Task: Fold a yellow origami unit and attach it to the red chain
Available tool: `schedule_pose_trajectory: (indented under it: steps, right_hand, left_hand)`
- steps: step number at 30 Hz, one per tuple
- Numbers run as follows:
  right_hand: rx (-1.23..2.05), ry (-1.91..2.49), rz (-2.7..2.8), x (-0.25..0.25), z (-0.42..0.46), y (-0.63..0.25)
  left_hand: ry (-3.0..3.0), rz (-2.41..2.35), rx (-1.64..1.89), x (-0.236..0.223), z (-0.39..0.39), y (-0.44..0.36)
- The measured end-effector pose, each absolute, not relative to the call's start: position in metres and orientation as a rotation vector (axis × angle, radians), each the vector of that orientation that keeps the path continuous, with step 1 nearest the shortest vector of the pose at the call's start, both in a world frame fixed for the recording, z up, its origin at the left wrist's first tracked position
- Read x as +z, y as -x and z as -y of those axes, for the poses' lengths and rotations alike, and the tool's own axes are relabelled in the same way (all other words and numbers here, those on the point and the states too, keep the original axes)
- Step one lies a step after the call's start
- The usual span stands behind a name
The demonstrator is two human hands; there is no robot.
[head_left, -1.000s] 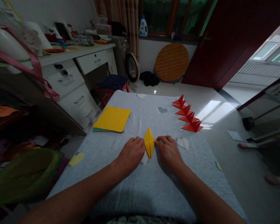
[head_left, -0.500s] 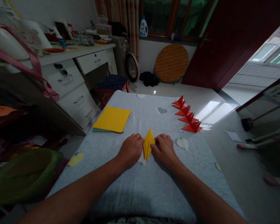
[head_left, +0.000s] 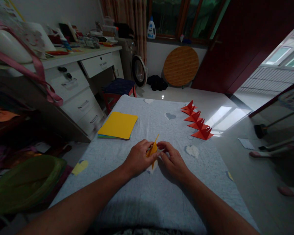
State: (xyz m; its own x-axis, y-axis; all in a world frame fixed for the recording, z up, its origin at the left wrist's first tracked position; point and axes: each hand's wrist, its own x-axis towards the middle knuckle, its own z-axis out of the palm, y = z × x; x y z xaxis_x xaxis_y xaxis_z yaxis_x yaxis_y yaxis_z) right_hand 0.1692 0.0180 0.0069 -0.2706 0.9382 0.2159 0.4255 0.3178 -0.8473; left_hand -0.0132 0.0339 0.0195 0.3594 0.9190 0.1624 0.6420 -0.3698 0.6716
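Yellow folded paper (head_left: 154, 148) is btwn your two hands, just above or on the cloth (head_left: 137, 202); can't tell if its lower tip touches. It's up on edge, tilted, so you see it as a thin sliver w/ one pt. sticking up past your fingertips. Vs. 1 s ago, that's the big change: there it's a flat diamond facing up, a hand at each side corner; 0.5 s ago it's at a slight slant w/ your R thumb on it. Prob. means you're handling the layers or turning it, not pressing a crease flat; can't confirm which.

Your L hand (head_left: 138, 157) pinches it, thumb across the near face, fingers behind. Your R hand (head_left: 173, 160) is half curled at the paper's R side, thumb approx. meeting the L thumb; can't tell if it grips or only touches.

Beyond your L hand, a bit further L: stack of square sheets (head_left: 119, 124), yellow on top, other colors at the edge, same place as 1 s ago. Beyond your R hand, further R: row of red folded pieces (head_left: 194, 117), pts. up, also unmoved. Closer, just R of your R hand, a white heart print (head_left: 192, 150). Well past your L hand, off the cloth: stool (head_left: 119, 86), dark top.
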Motion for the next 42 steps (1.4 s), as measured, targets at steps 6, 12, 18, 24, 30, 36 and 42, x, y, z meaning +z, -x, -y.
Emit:
schedule_pose_trajectory:
  steps: [6,12,18,24,30,36,42]
  right_hand:
    - [0.808,1.122,1.878,0.002,-0.017,-0.171]
    - [0.581,1.112,1.954,0.001,-0.019,-0.175]
    - [0.432,1.098,2.054,0.002,-0.022,-0.177]
    - [0.428,1.131,2.146,0.004,-0.023,-0.18]
    - [0.502,1.214,2.26,0.0,-0.027,-0.181]
    - [0.51,1.244,2.294,-0.003,-0.031,-0.18]
    - [0.543,1.271,2.29,-0.001,-0.032,-0.18]
  left_hand:
    - [-1.822,-1.355,0.889,0.018,-0.037,0.015]
    - [-1.372,-1.212,1.035,0.012,-0.042,0.015]
    - [-1.155,-1.14,1.01,0.009,-0.045,0.012]
    - [-1.12,-1.158,0.845,0.008,-0.043,0.009]
    - [-1.54,-1.291,0.731,0.001,-0.046,0.017]
    - [-2.051,-1.28,0.619,0.007,-0.044,0.026]
    - [-2.139,-1.22,0.562,0.007,-0.047,0.032]
